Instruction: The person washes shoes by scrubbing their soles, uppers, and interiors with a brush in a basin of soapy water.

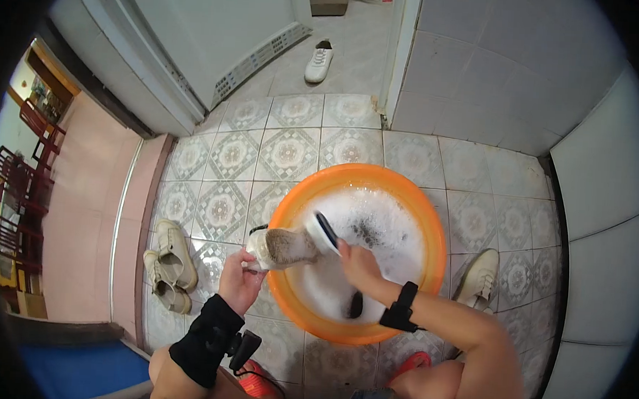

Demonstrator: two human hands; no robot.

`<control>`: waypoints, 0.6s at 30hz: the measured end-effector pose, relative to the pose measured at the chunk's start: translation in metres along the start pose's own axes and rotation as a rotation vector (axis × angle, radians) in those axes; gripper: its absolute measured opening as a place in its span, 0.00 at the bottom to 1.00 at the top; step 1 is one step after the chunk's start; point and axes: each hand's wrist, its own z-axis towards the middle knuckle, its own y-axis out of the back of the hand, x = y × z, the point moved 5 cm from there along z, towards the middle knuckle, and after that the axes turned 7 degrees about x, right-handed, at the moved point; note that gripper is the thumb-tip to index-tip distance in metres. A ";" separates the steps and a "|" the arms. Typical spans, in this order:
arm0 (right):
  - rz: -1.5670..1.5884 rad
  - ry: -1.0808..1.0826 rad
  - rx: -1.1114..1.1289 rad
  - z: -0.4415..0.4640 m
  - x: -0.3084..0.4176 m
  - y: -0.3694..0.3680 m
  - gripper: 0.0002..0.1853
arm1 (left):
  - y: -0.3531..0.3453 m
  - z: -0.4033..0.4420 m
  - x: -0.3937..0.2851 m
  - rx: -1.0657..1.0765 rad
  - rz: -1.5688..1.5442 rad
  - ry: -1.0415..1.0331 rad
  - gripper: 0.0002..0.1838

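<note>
An orange basin (437, 267) on the tiled floor holds foamy water, with a dark object (356, 305) partly sunk near its front. My left hand (241, 281) is closed on one end of a white shoe (282, 247), whose dirty sole faces up over the basin's left rim. My right hand (359, 264) grips a brush (323, 233) with a white and dark back. The brush is against the far end of the shoe, its bristles hidden by foam and the brush body.
Two pale shoes (176, 253) stand left of the basin, and another pale shoe (480, 278) is at its right. A white shoe (319, 61) lies near the doorway. An open door (220, 28) and a tiled wall (477, 78) stand beyond.
</note>
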 end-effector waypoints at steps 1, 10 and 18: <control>0.142 0.094 -0.026 -0.015 0.037 0.006 0.30 | 0.005 0.004 0.003 0.006 -0.052 0.022 0.17; 0.054 0.027 -0.106 0.020 -0.004 -0.004 0.29 | -0.009 -0.003 0.000 0.006 -0.009 0.051 0.20; 0.046 0.139 -0.076 0.009 0.002 -0.030 0.29 | -0.002 0.011 0.010 0.165 0.060 0.066 0.20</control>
